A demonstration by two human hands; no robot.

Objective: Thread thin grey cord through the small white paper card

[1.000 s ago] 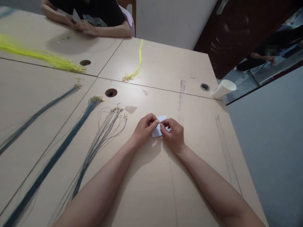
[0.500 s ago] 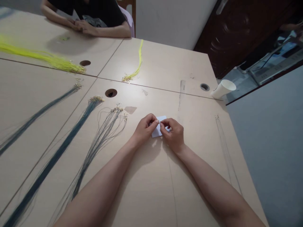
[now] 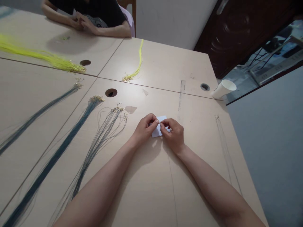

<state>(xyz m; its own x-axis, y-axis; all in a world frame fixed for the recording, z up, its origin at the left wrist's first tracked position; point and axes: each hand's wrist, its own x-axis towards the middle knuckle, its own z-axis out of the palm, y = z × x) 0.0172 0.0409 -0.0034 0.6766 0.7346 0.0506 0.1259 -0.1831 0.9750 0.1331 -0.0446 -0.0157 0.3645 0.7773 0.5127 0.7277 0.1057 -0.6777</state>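
Note:
My left hand (image 3: 146, 127) is closed in a pinch, thumb against forefinger, over a small white card (image 3: 156, 132) on the table. Facing it, my right hand (image 3: 172, 131) pinches at nearly the same spot, the fingertips of both almost meeting. Whatever tiny piece sits between the fingertips is too small to make out. A thin line (image 3: 172, 179) trails from beneath my right hand toward the table's near edge. Left of my hands lies a loose bundle of dark lines (image 3: 96, 142) with small gold hook-like ends (image 3: 118, 108).
More dark bundles (image 3: 61, 151) lie at left, yellow ones (image 3: 42, 56) (image 3: 140, 60) farther back. A clear ruler (image 3: 181, 94) and a white cup (image 3: 224, 88) are at right, near a few lines (image 3: 223, 142). Across the table sits a person (image 3: 94, 19) with hands together.
My hands keep the same pinch over the card, with hardly any shift. Across the table, the other person's hands have moved slightly.

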